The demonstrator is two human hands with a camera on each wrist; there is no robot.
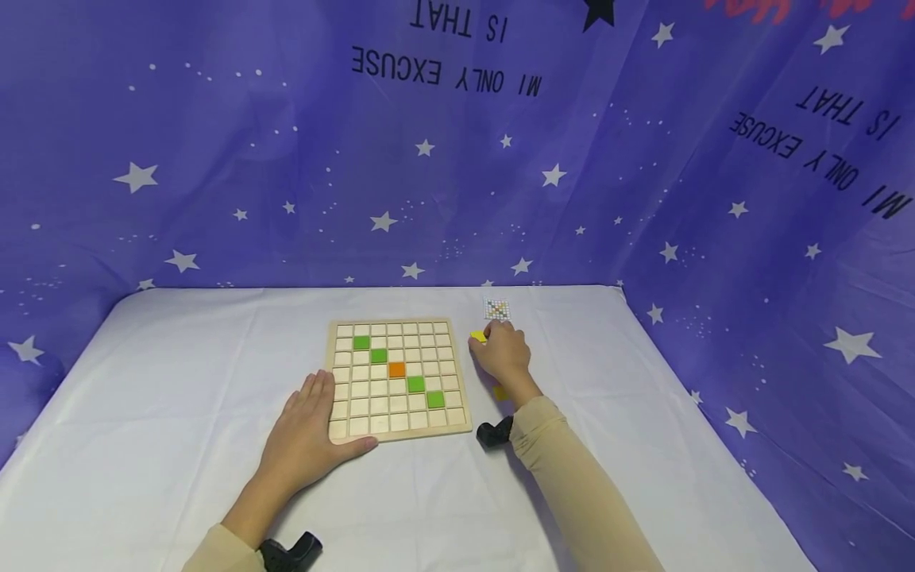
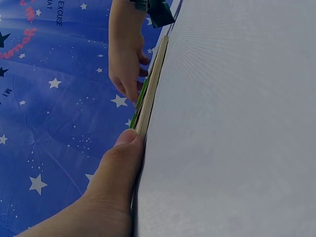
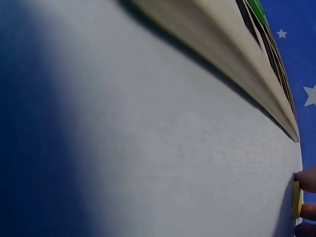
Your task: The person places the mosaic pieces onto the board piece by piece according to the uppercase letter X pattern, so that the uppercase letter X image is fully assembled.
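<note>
A square wooden grid board (image 1: 463,413) lies on the white cloth, with several green tiles (image 1: 416,384) and one orange tile (image 1: 396,369) in a diagonal line of cells. My left hand (image 1: 303,437) rests at the board's near left corner, fingers straight along the left side and thumb along the front edge. In the left wrist view the thumb (image 2: 116,160) touches the board's edge. Beyond the board's right side, my right hand (image 1: 506,351) pinches a yellow tile (image 1: 478,337) low at the cloth. The right wrist view shows fingertips around that yellow tile (image 3: 296,200).
A small pattern card (image 1: 496,309) lies just beyond my right hand. Another yellow tile (image 1: 500,392) is partly hidden under the right wrist. Black wrist cameras (image 1: 495,433) sit on both wrists. A purple star-printed curtain (image 1: 286,159) stands behind the table and along its right.
</note>
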